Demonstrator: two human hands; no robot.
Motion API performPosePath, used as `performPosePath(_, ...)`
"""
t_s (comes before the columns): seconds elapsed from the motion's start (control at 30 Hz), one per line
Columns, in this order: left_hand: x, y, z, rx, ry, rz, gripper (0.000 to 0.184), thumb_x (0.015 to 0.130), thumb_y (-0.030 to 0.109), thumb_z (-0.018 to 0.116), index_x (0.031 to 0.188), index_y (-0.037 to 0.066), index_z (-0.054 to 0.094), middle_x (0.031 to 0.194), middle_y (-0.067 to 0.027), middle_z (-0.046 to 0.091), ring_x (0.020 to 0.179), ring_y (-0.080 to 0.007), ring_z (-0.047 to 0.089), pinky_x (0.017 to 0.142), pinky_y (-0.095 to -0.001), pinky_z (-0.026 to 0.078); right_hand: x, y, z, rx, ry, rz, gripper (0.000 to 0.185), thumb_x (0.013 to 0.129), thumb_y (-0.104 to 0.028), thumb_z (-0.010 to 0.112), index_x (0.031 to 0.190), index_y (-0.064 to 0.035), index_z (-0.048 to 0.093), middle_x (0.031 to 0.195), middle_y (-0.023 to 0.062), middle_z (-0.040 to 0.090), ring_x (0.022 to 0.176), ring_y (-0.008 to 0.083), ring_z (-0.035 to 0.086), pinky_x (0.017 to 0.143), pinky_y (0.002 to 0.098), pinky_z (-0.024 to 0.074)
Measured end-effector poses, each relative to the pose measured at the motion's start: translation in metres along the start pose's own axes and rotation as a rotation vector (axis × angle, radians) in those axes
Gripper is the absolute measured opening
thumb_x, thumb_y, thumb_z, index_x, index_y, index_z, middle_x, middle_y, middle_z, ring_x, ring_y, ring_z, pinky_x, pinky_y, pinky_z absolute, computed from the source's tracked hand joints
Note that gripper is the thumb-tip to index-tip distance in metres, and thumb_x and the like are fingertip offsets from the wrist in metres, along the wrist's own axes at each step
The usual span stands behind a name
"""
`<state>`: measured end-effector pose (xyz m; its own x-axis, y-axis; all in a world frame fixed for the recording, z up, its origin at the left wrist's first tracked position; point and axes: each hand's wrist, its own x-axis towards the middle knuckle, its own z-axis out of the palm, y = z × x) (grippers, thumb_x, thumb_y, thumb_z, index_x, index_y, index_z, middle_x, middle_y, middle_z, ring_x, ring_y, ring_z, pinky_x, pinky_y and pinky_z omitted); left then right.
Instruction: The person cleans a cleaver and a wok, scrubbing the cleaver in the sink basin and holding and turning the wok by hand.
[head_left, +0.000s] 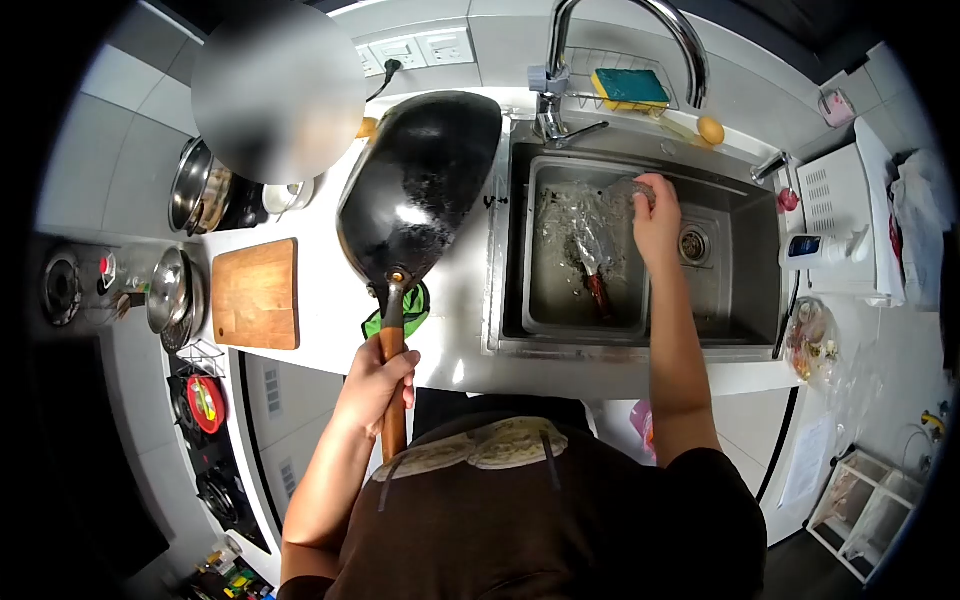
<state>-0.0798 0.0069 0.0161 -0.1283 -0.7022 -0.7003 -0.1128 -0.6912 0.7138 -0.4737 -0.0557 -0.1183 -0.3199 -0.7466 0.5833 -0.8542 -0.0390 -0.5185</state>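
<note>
My left hand [380,382] is wrapped round the wooden handle of a dark wok [415,180], which is tilted over the counter with its blackened inside facing up. My right hand [655,218] pinches a grey scouring pad, seemingly steel wool [625,190], above the right side of a rectangular basin [585,328] inside the sink. Water and a metal spatula with a reddish-brown handle [598,296] are in the basin. Beneath the wok's handle end lies a green cloth-like item [416,312], partly hidden.
A chrome faucet [690,50] arches behind the sink [765,250]. A sponge [630,88] sits in a wire rack, with an egg [711,130] beside it. On the left are a wooden cutting board [255,295] and metal bowls [170,290]. A white bottle [822,250] stands right.
</note>
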Motion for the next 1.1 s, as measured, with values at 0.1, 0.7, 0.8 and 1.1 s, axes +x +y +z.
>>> performPosePath(0.1,0.003,0.0,0.014,0.091,0.021,-0.018,0.018,0.084,0.006,0.062,0.092,0.0,0.047,0.064,-0.0038,0.05,0.044,-0.0112,0.049,0.039,-0.024,0.043,-0.01,-0.023,0.003,0.592,-0.168,0.637,0.016,0.094,-0.007,0.049,0.11,-0.0074,0.049,0.083,0.008,0.061,0.068,0.0142,0.064,0.055,0.0285,0.0511)
performPosePath(0.7,0.012,-0.003,0.048,0.275,0.067,-0.025,0.022,0.082,0.0,0.061,0.094,-0.002,0.043,0.064,-0.0065,0.051,0.042,-0.0148,0.049,0.036,-0.0272,0.041,-0.04,-0.152,0.01,0.638,-0.118,-0.294,0.029,0.075,-0.012,0.071,0.101,-0.0007,0.063,0.11,0.0117,0.055,0.098,0.0309,0.053,0.086,0.0396,0.0456)
performPosePath(0.8,0.009,-0.001,0.051,0.292,0.07,-0.018,0.02,0.082,0.001,0.061,0.094,-0.002,0.045,0.063,-0.0056,0.051,0.042,-0.0147,0.049,0.038,-0.0265,0.041,-0.043,-0.152,0.009,0.567,-0.15,-0.342,0.026,0.074,-0.007,0.068,0.1,-0.003,0.064,0.113,0.0092,0.055,0.103,0.029,0.051,0.089,0.0386,0.0446)
performPosePath(1.1,0.002,0.009,0.023,0.38,0.078,-0.036,0.018,0.079,-0.003,0.058,0.09,-0.004,0.043,0.06,-0.0066,0.05,0.04,-0.0143,0.048,0.035,-0.0266,0.04,-0.012,-0.108,0.023,0.612,-0.161,-0.382,0.034,0.068,0.008,0.057,0.099,-0.0042,0.065,0.116,0.0098,0.058,0.107,0.032,0.052,0.091,0.0389,0.0463)
